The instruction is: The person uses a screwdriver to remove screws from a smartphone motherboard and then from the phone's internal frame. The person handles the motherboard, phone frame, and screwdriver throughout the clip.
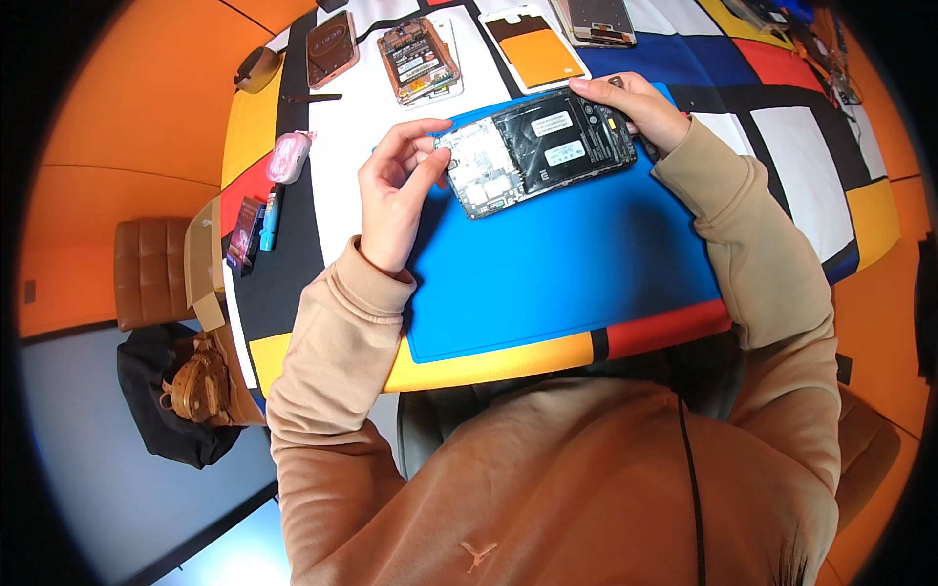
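An opened smartphone (523,181), its back cover off, is held tilted above a blue work mat (547,273). Its bare circuit board shows on the left side, and a black battery with white labels fills the middle. My left hand (396,190) pinches the phone's left end between thumb and fingers. At the opposite end, my right hand (645,109) grips the upper right corner, with the thumb along the top edge. Something slim and dark shows by the right fingers; I cannot make out what it is.
Past the mat lie an orange-cased phone (332,51), another opened phone (420,63), a white-and-orange panel (535,54) and stacked phone parts (596,21). Left are a pink case (288,158), a blue tube (270,220) and a dark small box (244,234). Tools and wires (816,54) sit far right.
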A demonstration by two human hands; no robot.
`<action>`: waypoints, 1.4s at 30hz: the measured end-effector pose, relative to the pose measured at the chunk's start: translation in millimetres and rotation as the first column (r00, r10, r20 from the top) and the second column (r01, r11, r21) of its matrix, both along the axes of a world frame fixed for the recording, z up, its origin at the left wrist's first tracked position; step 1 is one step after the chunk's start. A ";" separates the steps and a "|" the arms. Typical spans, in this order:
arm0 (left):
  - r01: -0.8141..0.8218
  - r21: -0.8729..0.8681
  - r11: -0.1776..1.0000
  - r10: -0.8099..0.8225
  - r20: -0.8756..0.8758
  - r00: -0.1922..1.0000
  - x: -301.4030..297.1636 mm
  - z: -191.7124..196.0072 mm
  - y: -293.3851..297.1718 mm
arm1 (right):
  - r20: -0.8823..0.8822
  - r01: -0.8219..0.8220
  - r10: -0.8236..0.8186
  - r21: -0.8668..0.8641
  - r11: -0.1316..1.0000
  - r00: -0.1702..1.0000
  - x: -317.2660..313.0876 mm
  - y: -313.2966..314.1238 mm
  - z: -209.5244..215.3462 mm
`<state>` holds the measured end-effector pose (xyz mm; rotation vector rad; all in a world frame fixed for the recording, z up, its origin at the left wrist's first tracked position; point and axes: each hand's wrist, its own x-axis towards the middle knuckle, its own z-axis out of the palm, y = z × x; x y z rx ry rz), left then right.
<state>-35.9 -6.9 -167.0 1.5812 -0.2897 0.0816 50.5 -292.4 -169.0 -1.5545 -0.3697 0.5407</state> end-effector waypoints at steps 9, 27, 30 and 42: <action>-0.005 -0.067 0.998 0.002 -0.034 0.999 4.2 -2.2 4.3 | -0.098 -0.121 0.121 0.002 0.993 0.988 6.0 -10.1 12.0; -0.013 -0.070 0.997 0.012 -0.019 1.000 5.5 -5.9 5.2 | -0.171 0.006 0.035 0.235 0.972 0.985 30.0 -12.4 6.2; -0.052 -0.053 0.997 0.051 -0.029 0.998 5.8 -5.6 4.8 | -0.201 0.020 0.047 0.317 0.948 0.979 27.5 -6.8 8.3; -0.063 -0.042 0.997 0.062 -0.023 0.998 6.7 -6.9 5.7 | -0.147 0.051 -0.013 0.261 0.964 0.989 35.3 -28.3 16.5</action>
